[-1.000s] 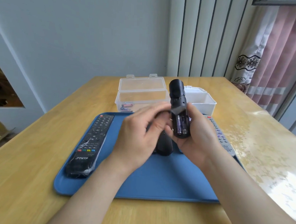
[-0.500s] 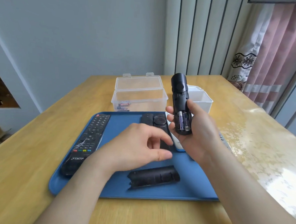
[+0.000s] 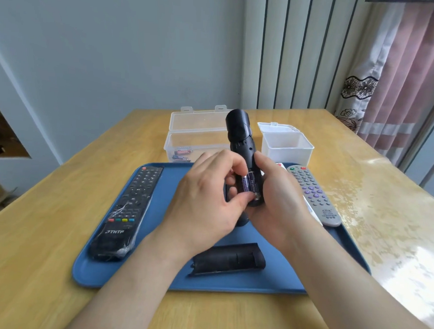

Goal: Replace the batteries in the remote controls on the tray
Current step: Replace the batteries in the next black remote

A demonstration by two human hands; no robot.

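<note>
To do this well, I judge I should lever one of the purple batteries up from its lower end while steadying the black rounded remote above the blue plastic tray's middle. My right hand wraps its fingers round the upright remote; my left hand pinches a battery between thumb and forefinger.

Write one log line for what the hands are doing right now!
right hand: holds black remote, back open | left hand: pinches batteries inside | cover: lying on tray
</note>
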